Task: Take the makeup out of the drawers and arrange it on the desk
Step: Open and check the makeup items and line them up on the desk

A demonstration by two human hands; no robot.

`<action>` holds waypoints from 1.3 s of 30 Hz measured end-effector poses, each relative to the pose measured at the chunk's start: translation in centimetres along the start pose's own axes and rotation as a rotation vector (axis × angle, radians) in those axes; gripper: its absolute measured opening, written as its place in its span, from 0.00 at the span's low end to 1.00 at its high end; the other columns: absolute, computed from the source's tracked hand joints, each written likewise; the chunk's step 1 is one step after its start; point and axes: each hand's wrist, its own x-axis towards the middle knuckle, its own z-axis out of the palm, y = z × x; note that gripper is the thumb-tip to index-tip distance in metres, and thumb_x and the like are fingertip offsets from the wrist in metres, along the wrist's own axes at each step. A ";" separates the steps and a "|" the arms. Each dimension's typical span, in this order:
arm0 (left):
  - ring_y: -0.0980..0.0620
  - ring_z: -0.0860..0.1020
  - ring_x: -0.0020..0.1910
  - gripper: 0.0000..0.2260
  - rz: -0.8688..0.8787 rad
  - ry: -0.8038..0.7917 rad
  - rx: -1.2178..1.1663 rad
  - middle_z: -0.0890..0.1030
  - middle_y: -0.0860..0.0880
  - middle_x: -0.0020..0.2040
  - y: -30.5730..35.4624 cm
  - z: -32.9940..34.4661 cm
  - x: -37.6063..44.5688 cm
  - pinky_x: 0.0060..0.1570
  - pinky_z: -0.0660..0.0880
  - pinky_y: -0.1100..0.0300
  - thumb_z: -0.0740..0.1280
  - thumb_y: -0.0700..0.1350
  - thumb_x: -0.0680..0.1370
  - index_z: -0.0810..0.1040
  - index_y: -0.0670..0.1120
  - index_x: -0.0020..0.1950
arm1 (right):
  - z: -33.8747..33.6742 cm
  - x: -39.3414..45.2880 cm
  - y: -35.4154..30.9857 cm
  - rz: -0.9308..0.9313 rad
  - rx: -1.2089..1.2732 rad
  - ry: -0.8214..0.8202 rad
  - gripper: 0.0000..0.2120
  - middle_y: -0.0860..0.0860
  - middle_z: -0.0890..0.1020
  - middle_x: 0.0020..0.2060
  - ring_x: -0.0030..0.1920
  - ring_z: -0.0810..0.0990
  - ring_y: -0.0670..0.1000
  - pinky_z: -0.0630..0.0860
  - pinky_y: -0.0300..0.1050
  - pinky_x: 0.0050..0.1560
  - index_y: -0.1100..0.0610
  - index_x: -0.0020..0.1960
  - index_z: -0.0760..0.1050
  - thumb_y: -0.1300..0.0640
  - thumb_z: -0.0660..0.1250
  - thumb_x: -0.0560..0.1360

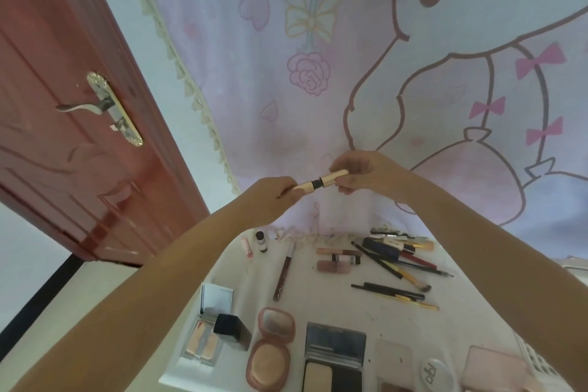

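2 hands | left grip [276,192] and right grip [356,173] pinch gold tube [321,183] ends

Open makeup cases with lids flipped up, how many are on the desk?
3: a clear rectangular concealer case at the left, a pink round powder compact beside it, a black rectangular palette right of that. More may sit off-frame.

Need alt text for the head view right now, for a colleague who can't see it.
Both hands hold a gold tube up over the desk: left hand, right hand. Below lie brushes, compacts and lip tubes.
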 end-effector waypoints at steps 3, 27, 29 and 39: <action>0.55 0.62 0.28 0.11 -0.116 -0.051 -0.143 0.66 0.51 0.32 -0.8 2.5 0.3 0.28 0.59 0.65 0.55 0.45 0.81 0.67 0.46 0.38 | 0.6 0.1 2.4 0.113 -0.041 0.043 0.11 0.51 0.78 0.47 0.43 0.77 0.46 0.76 0.38 0.47 0.55 0.56 0.71 0.64 0.63 0.75; 0.45 0.74 0.60 0.13 -0.654 -0.217 0.262 0.76 0.44 0.59 -6.7 20.4 5.4 0.53 0.72 0.56 0.60 0.42 0.78 0.69 0.40 0.62 | 4.2 -1.1 21.2 0.479 -0.729 -0.037 0.15 0.55 0.75 0.59 0.58 0.74 0.54 0.71 0.44 0.57 0.58 0.63 0.72 0.58 0.56 0.78; 0.46 0.74 0.59 0.13 -0.660 -0.230 0.289 0.77 0.45 0.58 -6.9 20.5 5.3 0.51 0.72 0.58 0.60 0.42 0.78 0.70 0.40 0.61 | 4.4 -0.4 21.7 0.425 -0.798 -0.077 0.16 0.54 0.74 0.59 0.60 0.72 0.53 0.71 0.44 0.58 0.57 0.64 0.71 0.58 0.57 0.78; 0.46 0.73 0.59 0.19 -0.533 -0.212 0.405 0.76 0.45 0.58 -6.9 20.0 4.9 0.53 0.71 0.56 0.54 0.53 0.80 0.70 0.40 0.61 | 6.7 -0.1 23.0 0.380 -0.930 0.000 0.15 0.55 0.71 0.59 0.60 0.69 0.54 0.70 0.43 0.57 0.60 0.63 0.71 0.61 0.57 0.77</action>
